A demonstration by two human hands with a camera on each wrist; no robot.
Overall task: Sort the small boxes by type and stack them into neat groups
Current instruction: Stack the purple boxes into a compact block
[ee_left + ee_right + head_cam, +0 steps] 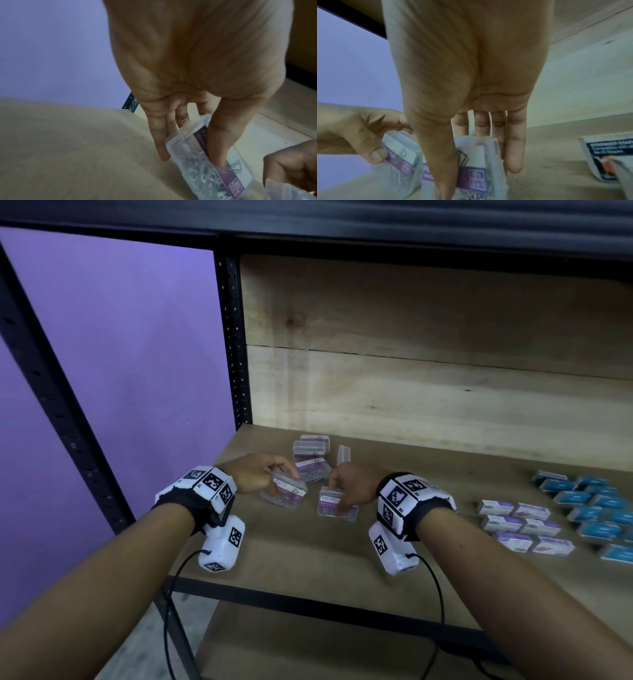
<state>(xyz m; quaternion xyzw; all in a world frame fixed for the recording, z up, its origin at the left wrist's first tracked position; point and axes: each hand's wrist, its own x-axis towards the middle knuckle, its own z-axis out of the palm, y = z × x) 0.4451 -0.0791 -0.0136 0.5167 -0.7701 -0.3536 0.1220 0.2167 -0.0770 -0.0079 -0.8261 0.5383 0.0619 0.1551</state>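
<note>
Head view: a wooden shelf (308, 542) inside a dark metal rack (233, 337) is seen from above, with a purple wall (120, 354) to the left and a pale wooden back panel (428, 354) behind. Two bare forearms reach in, each wrist wrapped in a black band carrying white marker blocks. The left hand (255, 474) is curled over a clear plastic paper clip box (286, 491) with a purple and white label; in the left wrist view the box (193, 146) is pinched between the thumb on its label and the fingers (159, 138) along its far edge. The right hand (352, 486) grips a second clear paper clip box (334, 505), which sits just right of the first on the shelf; in the right wrist view this second box (477, 159) is held between the thumb in front and the fingers (513, 148) behind. Behind both hands, more clear boxes (310, 455) of the same type are gathered loosely, some overlapping, and one clear box (343, 454) stands on edge. Well apart on the right, white and purple cartons (524, 525) are laid in two tidy columns, and blue cartons (596, 508) are set in rows just beyond them, near the frame edge.
</note>
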